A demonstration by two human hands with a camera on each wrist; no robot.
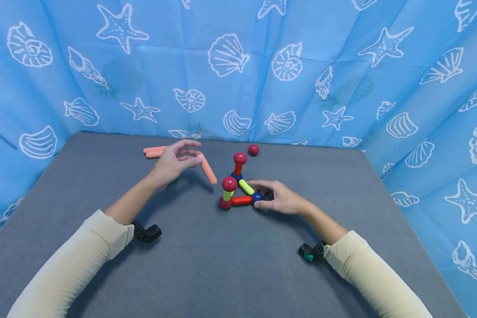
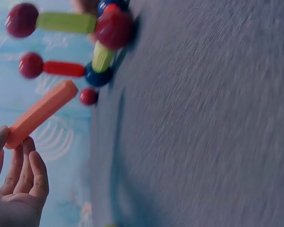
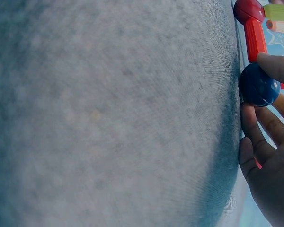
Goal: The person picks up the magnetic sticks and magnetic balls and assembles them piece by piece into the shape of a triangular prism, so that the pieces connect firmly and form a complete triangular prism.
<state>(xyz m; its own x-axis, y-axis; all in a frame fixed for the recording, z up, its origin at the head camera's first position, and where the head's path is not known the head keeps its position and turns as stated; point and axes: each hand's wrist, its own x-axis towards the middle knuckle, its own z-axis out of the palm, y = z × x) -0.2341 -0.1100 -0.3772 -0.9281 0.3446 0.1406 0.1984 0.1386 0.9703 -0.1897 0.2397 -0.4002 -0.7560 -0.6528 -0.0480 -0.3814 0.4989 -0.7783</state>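
Note:
My left hand (image 1: 174,162) pinches one end of a salmon-colored rod (image 1: 208,169) between thumb and fingers, holding it raised above the table. A ball-and-rod structure stands to its right. Its base has a red rod (image 1: 241,200) and a yellow-green rod (image 1: 246,187) meeting at a blue ball (image 3: 259,85). Around that ball curl the thumb and fingers of my right hand (image 1: 281,198). An upright yellow-green rod (image 2: 66,22) joins a lower dark red ball (image 1: 225,203) to a top ball (image 1: 229,183). Behind, a red rod (image 2: 64,68) carries another red ball (image 1: 240,158).
A loose red ball (image 1: 253,149) lies behind the structure. Salmon-colored rods (image 1: 153,153) lie at the back left, partly behind my left hand. The gray table (image 1: 222,265) ends at a blue curtain (image 1: 246,92) with shell prints. Black wrist devices (image 1: 147,232) sit on both arms.

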